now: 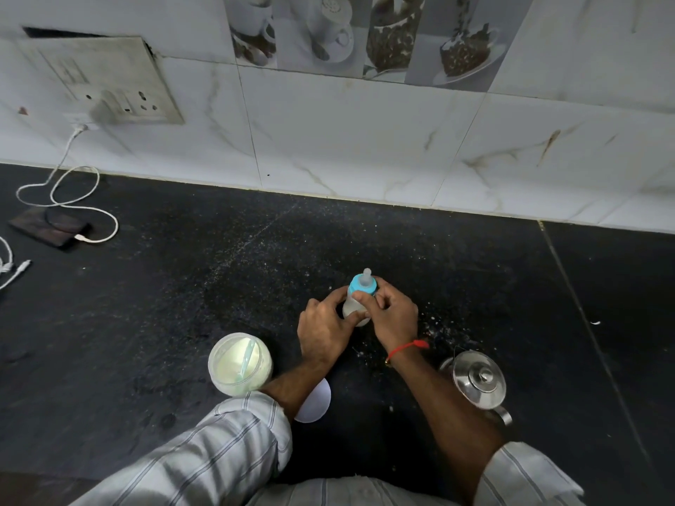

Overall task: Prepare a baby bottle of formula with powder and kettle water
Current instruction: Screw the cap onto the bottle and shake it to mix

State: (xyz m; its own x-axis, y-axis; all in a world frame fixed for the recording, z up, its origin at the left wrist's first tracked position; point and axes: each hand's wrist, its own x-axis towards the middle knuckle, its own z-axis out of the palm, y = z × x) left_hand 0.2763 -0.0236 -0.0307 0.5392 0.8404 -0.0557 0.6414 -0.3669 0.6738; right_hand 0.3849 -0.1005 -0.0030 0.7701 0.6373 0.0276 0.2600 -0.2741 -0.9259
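A baby bottle with a blue collar and clear teat stands on the black counter, holding milky white liquid. My left hand wraps its lower body from the left. My right hand grips it from the right, fingers up against the blue collar. An open jar of pale formula powder with a light blue scoop inside stands to the left of my left forearm. A steel kettle with its lid on sits to the right of my right forearm.
A white round lid lies partly under my left forearm. Spilled powder speckles the counter right of the bottle. Far left, a phone lies charging on a white cable from the wall socket. The tiled wall runs along the back.
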